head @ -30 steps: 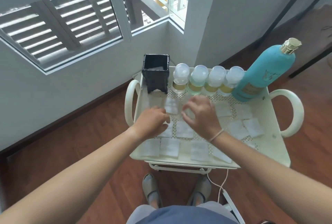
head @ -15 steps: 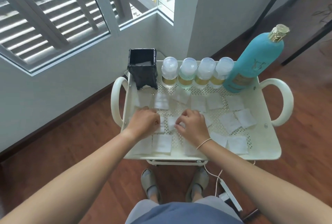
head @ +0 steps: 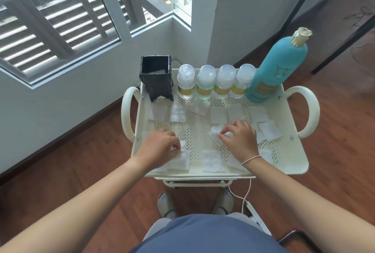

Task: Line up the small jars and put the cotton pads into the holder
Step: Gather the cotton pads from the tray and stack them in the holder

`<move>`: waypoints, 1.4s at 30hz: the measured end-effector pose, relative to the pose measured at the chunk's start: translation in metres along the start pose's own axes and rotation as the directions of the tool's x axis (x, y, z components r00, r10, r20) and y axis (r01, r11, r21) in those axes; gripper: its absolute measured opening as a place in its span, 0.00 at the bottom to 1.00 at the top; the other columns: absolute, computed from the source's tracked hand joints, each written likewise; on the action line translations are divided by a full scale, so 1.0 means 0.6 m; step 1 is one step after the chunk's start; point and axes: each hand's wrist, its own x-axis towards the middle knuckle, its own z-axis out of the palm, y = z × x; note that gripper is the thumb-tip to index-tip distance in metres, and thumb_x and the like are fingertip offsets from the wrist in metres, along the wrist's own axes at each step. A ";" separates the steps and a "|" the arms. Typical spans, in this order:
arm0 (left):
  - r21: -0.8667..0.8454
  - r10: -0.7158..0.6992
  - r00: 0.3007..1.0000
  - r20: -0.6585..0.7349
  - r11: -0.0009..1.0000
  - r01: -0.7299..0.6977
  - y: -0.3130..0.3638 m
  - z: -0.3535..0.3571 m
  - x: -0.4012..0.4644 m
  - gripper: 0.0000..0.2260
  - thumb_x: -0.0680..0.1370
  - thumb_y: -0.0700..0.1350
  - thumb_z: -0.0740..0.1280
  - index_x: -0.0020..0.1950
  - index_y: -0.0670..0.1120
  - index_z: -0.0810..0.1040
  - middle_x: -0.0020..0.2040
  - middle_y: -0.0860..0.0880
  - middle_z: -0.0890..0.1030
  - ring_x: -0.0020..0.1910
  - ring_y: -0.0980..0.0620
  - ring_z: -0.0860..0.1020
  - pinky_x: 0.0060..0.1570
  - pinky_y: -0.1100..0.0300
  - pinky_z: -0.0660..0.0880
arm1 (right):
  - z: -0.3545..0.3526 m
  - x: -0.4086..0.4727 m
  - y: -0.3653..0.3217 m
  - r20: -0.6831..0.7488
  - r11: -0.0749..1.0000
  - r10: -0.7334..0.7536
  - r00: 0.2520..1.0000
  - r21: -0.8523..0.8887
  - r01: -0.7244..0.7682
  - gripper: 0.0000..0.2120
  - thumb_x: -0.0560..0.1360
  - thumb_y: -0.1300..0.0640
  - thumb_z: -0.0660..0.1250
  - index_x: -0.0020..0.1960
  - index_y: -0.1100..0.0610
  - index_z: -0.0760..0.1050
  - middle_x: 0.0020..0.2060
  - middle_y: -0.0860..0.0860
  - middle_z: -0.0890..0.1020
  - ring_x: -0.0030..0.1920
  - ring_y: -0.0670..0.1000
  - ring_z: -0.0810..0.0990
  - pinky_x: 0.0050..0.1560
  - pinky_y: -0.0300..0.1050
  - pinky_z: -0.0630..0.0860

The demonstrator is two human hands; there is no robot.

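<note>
Several small clear jars [head: 215,82] with gold labels stand in a row along the back of the cream perforated tray [head: 292,163]. At the row's left end stands the black square holder [head: 156,78], with something white inside it. Several white cotton pads [head: 218,115] lie scattered on the tray. My left hand [head: 160,147] rests at the front left, fingers closed on pads [head: 183,154] there. My right hand [head: 239,139] is in the middle right, fingertips pinching a crumpled pad [head: 216,131].
A tall teal bottle [head: 278,70] with a gold cap stands at the tray's back right corner. The tray has loop handles [head: 126,114] on both sides and sits by a wall under a shuttered window. A white cable [head: 241,194] hangs below the front.
Both hands have drawn apart: the left went toward the front left pads, the right toward the middle right. The pads between them have been gathered, baring the perforated middle.
</note>
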 end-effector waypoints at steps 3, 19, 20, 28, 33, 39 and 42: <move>0.013 0.000 0.999 0.040 1.000 0.000 0.005 0.014 -0.012 0.04 0.71 0.44 0.68 0.40 0.47 0.82 0.39 0.49 0.83 0.38 0.48 0.75 0.38 0.58 0.67 | 0.009 0.000 0.005 0.004 0.999 0.039 0.999 -0.031 -0.039 0.07 0.68 0.50 0.70 0.40 0.54 0.79 0.47 0.52 0.79 0.52 0.55 0.73 0.49 0.48 0.64; 0.057 0.012 0.996 0.093 0.998 -0.018 0.004 0.032 -0.016 0.05 0.72 0.46 0.66 0.42 0.48 0.82 0.41 0.50 0.82 0.41 0.47 0.74 0.39 0.59 0.62 | 0.024 0.005 0.010 -0.017 0.986 0.019 1.000 -0.166 -0.021 0.10 0.69 0.50 0.67 0.46 0.54 0.79 0.49 0.54 0.78 0.52 0.56 0.73 0.51 0.49 0.66; 0.069 0.010 0.995 0.099 0.997 -0.017 0.004 0.032 -0.017 0.05 0.72 0.46 0.66 0.43 0.49 0.82 0.41 0.50 0.82 0.42 0.46 0.74 0.39 0.59 0.61 | 0.025 0.005 0.009 -0.019 0.984 0.015 1.000 -0.179 -0.018 0.11 0.69 0.49 0.67 0.47 0.54 0.78 0.49 0.54 0.78 0.52 0.56 0.73 0.51 0.49 0.66; 0.148 -0.026 0.987 0.159 0.989 0.002 0.015 0.029 -0.008 0.08 0.73 0.45 0.63 0.42 0.48 0.82 0.41 0.49 0.81 0.44 0.45 0.74 0.41 0.56 0.63 | 0.036 0.013 0.001 -0.006 0.976 0.006 1.000 -0.218 -0.007 0.09 0.71 0.51 0.66 0.45 0.56 0.79 0.48 0.54 0.78 0.51 0.56 0.72 0.49 0.48 0.64; 0.121 -0.024 0.989 0.146 0.993 0.006 0.015 0.023 0.000 0.08 0.72 0.44 0.63 0.40 0.47 0.82 0.39 0.48 0.81 0.42 0.46 0.74 0.40 0.57 0.63 | 0.027 0.015 -0.005 -0.007 0.992 -0.022 1.000 -0.123 0.021 0.06 0.70 0.54 0.68 0.43 0.56 0.80 0.46 0.54 0.77 0.51 0.56 0.73 0.50 0.49 0.65; -0.019 -0.009 0.998 -0.061 1.000 0.008 0.010 -0.059 0.025 0.08 0.71 0.52 0.69 0.38 0.49 0.82 0.34 0.53 0.78 0.34 0.54 0.70 0.32 0.64 0.61 | -0.009 0.032 -0.042 -0.075 0.993 -0.107 0.991 0.040 0.110 0.06 0.69 0.53 0.70 0.41 0.56 0.80 0.45 0.55 0.78 0.48 0.56 0.73 0.46 0.47 0.61; -0.001 -0.051 0.982 -0.183 0.999 0.052 -0.005 -0.139 0.058 0.09 0.71 0.55 0.68 0.39 0.50 0.81 0.35 0.55 0.76 0.36 0.53 0.72 0.37 0.60 0.67 | -0.039 0.052 -0.079 -0.119 0.978 -0.150 0.981 0.125 0.165 0.06 0.69 0.52 0.71 0.41 0.55 0.80 0.43 0.54 0.78 0.46 0.55 0.73 0.46 0.48 0.64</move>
